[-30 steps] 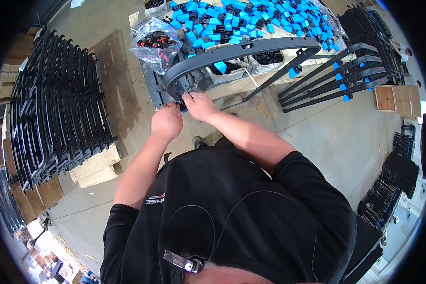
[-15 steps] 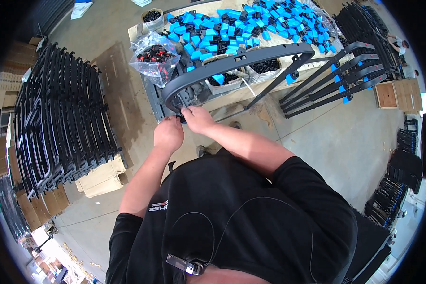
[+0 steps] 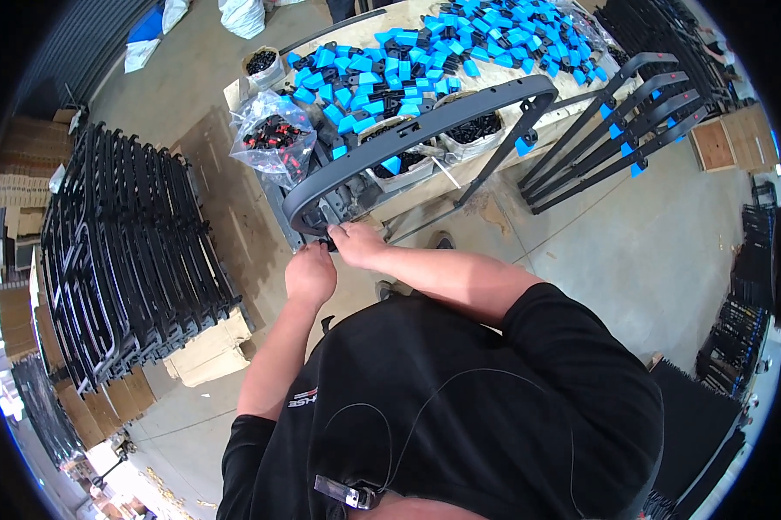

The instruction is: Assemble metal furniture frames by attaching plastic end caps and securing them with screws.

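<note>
Both hands meet at the near end of a long grey curved frame (image 3: 408, 139), which lies across the tabletop (image 3: 408, 17) edge. The left hand (image 3: 311, 273) curls shut around something small against the frame's rounded end; the right hand (image 3: 356, 243) pinches at the same spot. What sits in either grip cannot be told. The fitting at that end looks unfinished, judging by both hands working there. The frame's long axis runs from 7 o'clock towards 2 o'clock, far end pointing away. Blue and black clips (image 3: 425, 43) lie heaped beyond it at 12 o'clock.

Single head-worn fisheye, looking steeply down (rim bends), workbench (image 3: 581, 113) close.
</note>
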A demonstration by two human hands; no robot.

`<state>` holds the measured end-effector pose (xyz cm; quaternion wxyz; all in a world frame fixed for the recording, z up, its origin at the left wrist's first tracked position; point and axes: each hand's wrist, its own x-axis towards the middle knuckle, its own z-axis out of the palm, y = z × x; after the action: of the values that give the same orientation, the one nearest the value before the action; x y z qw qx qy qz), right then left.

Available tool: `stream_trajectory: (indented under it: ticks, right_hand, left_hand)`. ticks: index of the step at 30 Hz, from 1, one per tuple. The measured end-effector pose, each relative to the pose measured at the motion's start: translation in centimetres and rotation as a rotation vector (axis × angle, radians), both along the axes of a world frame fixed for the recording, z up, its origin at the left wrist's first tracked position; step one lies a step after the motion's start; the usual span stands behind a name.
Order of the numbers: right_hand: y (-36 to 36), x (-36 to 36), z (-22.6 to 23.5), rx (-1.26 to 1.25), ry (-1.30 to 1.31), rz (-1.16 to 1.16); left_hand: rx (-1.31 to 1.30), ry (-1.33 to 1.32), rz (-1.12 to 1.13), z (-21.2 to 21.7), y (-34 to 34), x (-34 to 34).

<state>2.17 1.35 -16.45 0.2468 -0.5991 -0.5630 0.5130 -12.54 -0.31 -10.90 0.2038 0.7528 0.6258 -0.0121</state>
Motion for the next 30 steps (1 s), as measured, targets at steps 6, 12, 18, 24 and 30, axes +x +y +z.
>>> stream_trajectory:
  ticks: [6, 12, 18, 24, 30]
  right_hand:
    - [4.3, 10.7, 2.9, 0.666, -0.701, -0.331]
    - [6.8, 18.6, 1.1, 0.214, -0.989, -0.024]
    - [6.5, 17.1, 1.4, 0.126, -0.901, -0.067]
    - [5.5, 18.2, 2.4, 0.021, -0.583, -0.313]
    - [-3.2, 18.0, 1.0, -0.039, 0.158, -0.580]
  left_hand:
    - [-0.025, 0.028, 0.065, 0.3, -0.2, 0.0]
    - [0.005, -0.002, 0.039, 0.3, -0.3, 0.3]
    - [-0.021, 0.023, 0.041, -0.6, -0.4, 0.1]
    - [0.107, -0.090, 0.066, -2.4, -1.0, -0.8]
    - [-0.041, -0.092, 0.127, 1.3, -1.7, 0.0]
